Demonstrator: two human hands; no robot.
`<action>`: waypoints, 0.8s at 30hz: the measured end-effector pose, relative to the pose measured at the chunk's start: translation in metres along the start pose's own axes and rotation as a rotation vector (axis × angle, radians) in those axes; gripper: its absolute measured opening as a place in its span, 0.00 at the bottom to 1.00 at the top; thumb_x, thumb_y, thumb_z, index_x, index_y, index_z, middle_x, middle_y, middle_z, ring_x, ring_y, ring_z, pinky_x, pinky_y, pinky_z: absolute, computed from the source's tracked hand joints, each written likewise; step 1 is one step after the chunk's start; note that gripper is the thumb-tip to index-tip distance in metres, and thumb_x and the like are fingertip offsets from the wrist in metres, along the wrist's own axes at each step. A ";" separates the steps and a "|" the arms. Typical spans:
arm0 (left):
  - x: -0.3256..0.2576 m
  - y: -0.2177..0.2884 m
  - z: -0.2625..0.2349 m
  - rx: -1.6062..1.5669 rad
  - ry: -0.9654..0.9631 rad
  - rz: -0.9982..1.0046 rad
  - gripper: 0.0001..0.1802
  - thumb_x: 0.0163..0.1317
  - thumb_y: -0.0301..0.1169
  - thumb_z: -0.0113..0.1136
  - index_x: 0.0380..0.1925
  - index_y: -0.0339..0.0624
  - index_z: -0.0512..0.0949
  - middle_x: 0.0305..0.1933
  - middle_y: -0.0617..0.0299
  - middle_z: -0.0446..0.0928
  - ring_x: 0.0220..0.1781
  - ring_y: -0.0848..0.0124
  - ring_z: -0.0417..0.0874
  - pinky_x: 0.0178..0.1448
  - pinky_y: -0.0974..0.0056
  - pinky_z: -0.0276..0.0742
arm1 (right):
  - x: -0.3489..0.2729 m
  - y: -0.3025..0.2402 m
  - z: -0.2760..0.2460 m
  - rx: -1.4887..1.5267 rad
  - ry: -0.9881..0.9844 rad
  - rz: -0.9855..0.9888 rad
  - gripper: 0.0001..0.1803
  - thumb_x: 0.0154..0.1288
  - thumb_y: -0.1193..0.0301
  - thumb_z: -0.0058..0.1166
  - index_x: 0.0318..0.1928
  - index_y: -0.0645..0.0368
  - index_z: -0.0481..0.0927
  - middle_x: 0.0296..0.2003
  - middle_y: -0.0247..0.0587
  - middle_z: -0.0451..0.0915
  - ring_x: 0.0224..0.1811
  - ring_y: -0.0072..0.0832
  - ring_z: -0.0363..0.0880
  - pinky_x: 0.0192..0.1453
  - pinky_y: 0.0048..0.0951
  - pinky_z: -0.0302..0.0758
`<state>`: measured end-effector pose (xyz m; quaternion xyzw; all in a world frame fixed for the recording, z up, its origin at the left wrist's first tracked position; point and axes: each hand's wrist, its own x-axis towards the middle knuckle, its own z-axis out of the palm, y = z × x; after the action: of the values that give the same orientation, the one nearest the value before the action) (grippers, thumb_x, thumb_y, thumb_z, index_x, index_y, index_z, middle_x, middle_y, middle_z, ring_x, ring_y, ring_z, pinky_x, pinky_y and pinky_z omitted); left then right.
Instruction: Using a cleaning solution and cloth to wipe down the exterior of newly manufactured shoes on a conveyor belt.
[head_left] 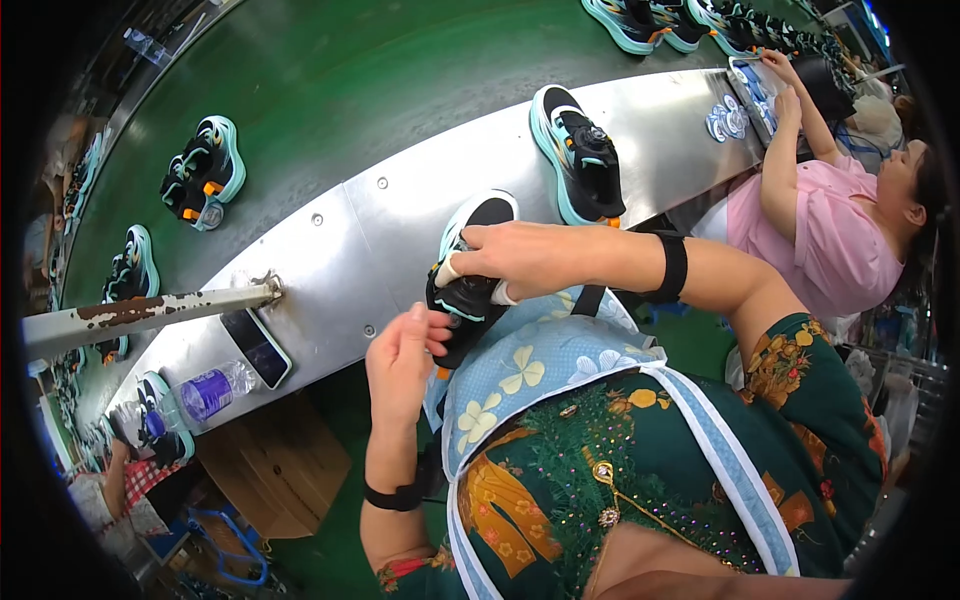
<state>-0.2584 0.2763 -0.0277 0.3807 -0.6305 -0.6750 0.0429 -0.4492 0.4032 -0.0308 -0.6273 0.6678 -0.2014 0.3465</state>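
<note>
The black sneaker point(468, 285) with the teal sole sits propped at the near edge of the steel worktop point(400, 215), toe pointing away from the person, so both hands can get at its heel end at once. The right hand point(520, 258) lies across its top, fingers point(470, 240) curled down over the upper and pressing on it, which seems to steady the shoe against the edge. The left hand point(402, 352) comes up from below, its fingers point(432, 322) bunched together and touching the shoe's lower heel part; whether they pinch a tab or only push there is hard to make out.

Beyond the right fingers, another finished sneaker point(583, 152) lies on the steel, within reach. To the left of the left fingers lie a phone point(257, 346) and a clear bottle point(212, 390). Further off, past the steel, the green belt point(330, 90) carries a pair of shoes point(205, 172).

The held sneaker's near end is hidden by both hands and the flowered apron point(530, 365). A co-worker in pink point(830, 245) is cut off at the right rim.
</note>
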 end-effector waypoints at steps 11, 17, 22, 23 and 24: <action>-0.003 -0.004 0.011 -0.026 -0.344 -0.392 0.14 0.64 0.37 0.58 0.37 0.35 0.80 0.31 0.57 0.82 0.17 0.82 0.68 0.20 0.77 0.61 | -0.018 0.014 -0.021 0.547 0.004 -0.065 0.21 0.57 0.71 0.62 0.53 0.54 0.81 0.30 0.40 0.71 0.40 0.33 0.75 0.45 0.32 0.71; 0.000 0.001 0.022 -0.117 -0.312 -0.400 0.10 0.63 0.32 0.58 0.39 0.37 0.81 0.28 0.60 0.83 0.13 0.86 0.60 0.18 0.78 0.55 | -0.028 0.004 0.010 0.287 0.196 -0.083 0.22 0.56 0.72 0.62 0.54 0.50 0.80 0.30 0.43 0.71 0.35 0.39 0.74 0.40 0.35 0.72; 0.015 -0.007 0.050 -0.252 -0.227 -0.200 0.09 0.67 0.29 0.54 0.39 0.35 0.80 0.30 0.56 0.83 0.14 0.86 0.62 0.17 0.76 0.56 | -0.010 0.011 0.015 -0.147 0.478 0.032 0.17 0.55 0.67 0.63 0.46 0.58 0.80 0.29 0.46 0.75 0.35 0.44 0.77 0.37 0.40 0.73; 0.014 -0.005 0.055 -0.242 -0.216 -0.226 0.09 0.68 0.29 0.53 0.37 0.35 0.80 0.30 0.55 0.83 0.13 0.85 0.61 0.16 0.76 0.56 | -0.011 0.010 0.011 -0.086 0.455 0.066 0.16 0.57 0.67 0.62 0.45 0.58 0.80 0.29 0.45 0.76 0.35 0.44 0.78 0.38 0.40 0.73; 0.014 -0.008 0.055 -0.240 -0.226 -0.225 0.09 0.68 0.29 0.53 0.37 0.35 0.80 0.30 0.55 0.83 0.13 0.85 0.61 0.16 0.76 0.56 | -0.015 0.011 0.007 -0.089 0.460 0.074 0.16 0.57 0.67 0.62 0.45 0.58 0.80 0.29 0.45 0.76 0.35 0.44 0.78 0.38 0.40 0.73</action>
<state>-0.2962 0.3155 -0.0455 0.3627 -0.4997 -0.7844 -0.0589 -0.4523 0.4200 -0.0401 -0.5546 0.7600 -0.2964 0.1645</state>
